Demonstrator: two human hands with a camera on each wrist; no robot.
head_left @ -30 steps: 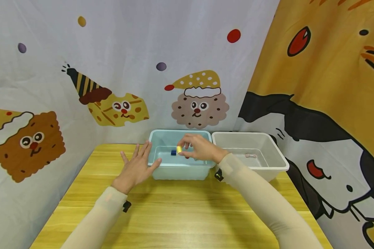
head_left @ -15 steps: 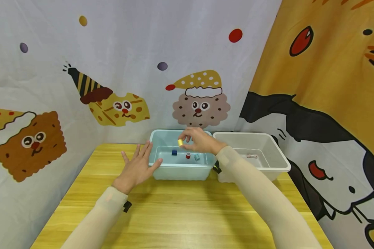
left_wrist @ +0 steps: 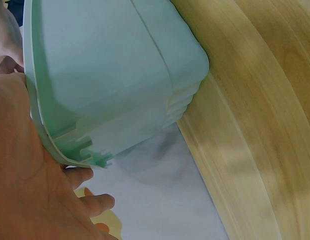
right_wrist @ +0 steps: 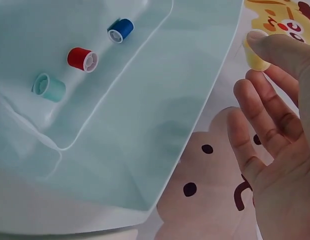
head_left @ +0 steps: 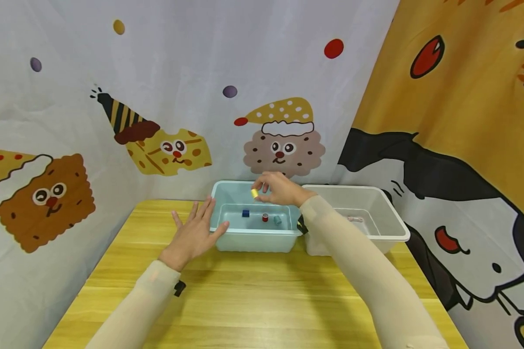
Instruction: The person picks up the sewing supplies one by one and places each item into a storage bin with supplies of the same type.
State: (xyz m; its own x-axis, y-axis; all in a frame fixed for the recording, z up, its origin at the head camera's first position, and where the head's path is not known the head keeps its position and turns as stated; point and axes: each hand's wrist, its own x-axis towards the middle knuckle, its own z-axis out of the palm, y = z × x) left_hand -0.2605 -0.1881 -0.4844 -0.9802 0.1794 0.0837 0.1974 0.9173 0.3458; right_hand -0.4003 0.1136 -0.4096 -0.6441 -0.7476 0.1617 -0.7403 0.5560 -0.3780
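Between its thumb and index finger my right hand [head_left: 280, 189] pinches a yellow thread spool [head_left: 254, 194], held above the back part of a light blue bin [head_left: 253, 243]. In the right wrist view the yellow spool [right_wrist: 257, 54] is partly covered by the thumb, and the other fingers are loosely bent. Three more thread spools lie on the bin's floor: blue [right_wrist: 120, 31], red [right_wrist: 82, 59] and pale teal [right_wrist: 49, 87]. With its fingers spread, my left hand [head_left: 193, 241] rests at the left rim of the bin.
A white bin [head_left: 315, 248] stands right beside the blue one, with a small pale item [head_left: 355, 219] inside, partly behind my right sleeve. Both bins sit at the back of a wooden table [head_left: 244, 300], close to a cartoon-printed curtain [head_left: 179, 58].
My right hand has risen out of the bin with the yellow spool, moving up and back. The red and teal spools have come into sight beneath it. The left hand holds its place.
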